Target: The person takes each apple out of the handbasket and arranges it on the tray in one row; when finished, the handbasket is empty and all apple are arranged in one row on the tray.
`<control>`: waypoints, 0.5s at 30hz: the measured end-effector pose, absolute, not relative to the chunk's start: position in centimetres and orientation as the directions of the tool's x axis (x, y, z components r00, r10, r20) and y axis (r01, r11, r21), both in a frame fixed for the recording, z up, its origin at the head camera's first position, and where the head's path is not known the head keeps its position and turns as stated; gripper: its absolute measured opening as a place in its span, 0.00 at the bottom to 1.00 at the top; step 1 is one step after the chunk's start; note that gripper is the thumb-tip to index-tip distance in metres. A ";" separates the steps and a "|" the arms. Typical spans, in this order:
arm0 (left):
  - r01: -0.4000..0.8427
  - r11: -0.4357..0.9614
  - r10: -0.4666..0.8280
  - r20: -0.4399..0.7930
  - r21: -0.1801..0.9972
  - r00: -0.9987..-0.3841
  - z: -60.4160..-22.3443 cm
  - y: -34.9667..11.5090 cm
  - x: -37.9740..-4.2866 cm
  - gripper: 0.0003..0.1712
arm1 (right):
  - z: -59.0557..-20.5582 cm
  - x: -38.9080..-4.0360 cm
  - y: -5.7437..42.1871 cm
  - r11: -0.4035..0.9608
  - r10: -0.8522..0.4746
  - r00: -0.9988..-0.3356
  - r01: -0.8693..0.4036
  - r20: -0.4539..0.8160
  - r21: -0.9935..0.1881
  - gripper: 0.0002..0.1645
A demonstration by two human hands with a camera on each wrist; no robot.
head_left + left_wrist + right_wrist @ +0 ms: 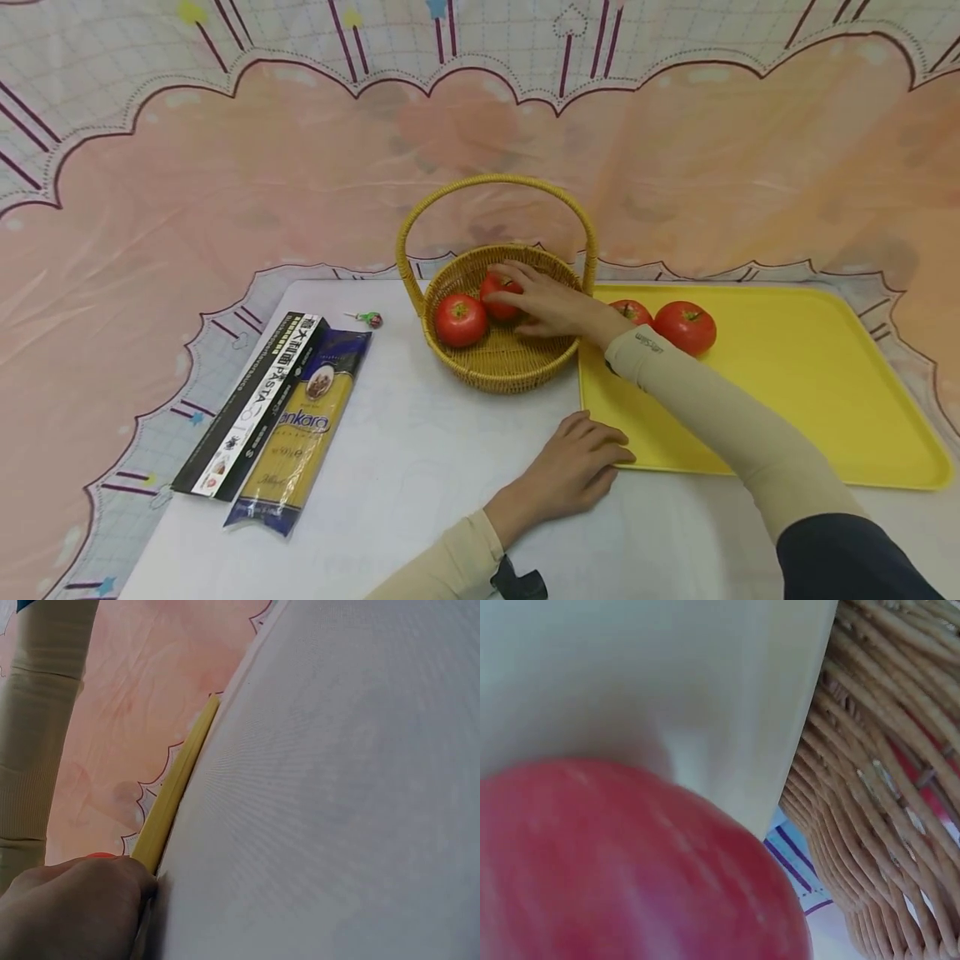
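My right hand point(551, 304) reaches into a yellow wicker basket point(502, 383), its fingers spread over a red tomato point(495, 307) and touching it. The thumb side lies lower, over the basket's floor. Beside that tomato, on the left, sits a second tomato point(461, 320). My left hand point(573, 467) rests on the white table with loosely bent fingers, fingertips right at the near left corner of a yellow tray point(810, 375). In the right wrist view, a tomato point(630, 862) fills the lower left, close to the wrist, and the basket point(877, 772) stands beyond; the hand itself is hidden there.
Two more tomatoes, one partly behind my right forearm point(630, 312) and one in full view point(684, 327), sit on the tray's far left part. At the table's left lie a black pasta box point(255, 400), a yellow-and-blue pasta packet point(303, 425) and a small green-wrapped lollipop point(369, 318).
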State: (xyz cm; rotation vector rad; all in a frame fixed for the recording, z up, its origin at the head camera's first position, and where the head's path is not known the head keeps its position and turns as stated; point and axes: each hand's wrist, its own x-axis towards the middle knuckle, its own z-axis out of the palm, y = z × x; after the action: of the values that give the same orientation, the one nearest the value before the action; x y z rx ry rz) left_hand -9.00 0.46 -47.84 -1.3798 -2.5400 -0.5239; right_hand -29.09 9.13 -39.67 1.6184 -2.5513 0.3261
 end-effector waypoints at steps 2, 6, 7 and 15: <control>0.839 0.501 0.768 0.340 0.211 -0.543 -47.8 0.4 -9.0 0.14 | -39.8 -29.4 8.9 0.406 -0.885 -0.423 -0.906 0.196 -0.124 0.41; 0.836 0.502 0.770 0.326 0.222 -0.549 -47.6 0.4 -9.1 0.14 | -40.0 -29.9 8.4 0.409 -0.886 -0.427 -0.903 0.179 -0.131 0.42; 0.835 0.501 0.770 0.322 0.227 -0.550 -47.6 0.4 -9.0 0.15 | -40.1 -30.0 8.3 0.413 -0.885 -0.432 -0.900 0.173 -0.138 0.42; 0.834 0.502 0.769 0.323 0.229 -0.552 -47.4 0.3 -8.8 0.14 | -40.5 -30.5 7.7 0.455 -0.870 -0.480 -0.870 0.116 -0.188 0.42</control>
State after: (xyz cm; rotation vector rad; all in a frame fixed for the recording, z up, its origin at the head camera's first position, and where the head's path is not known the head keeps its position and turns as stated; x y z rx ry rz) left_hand -8.83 0.28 -47.41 -1.3823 -2.5640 -0.5394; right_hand -30.54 7.66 -40.51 1.6008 -2.6768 0.3483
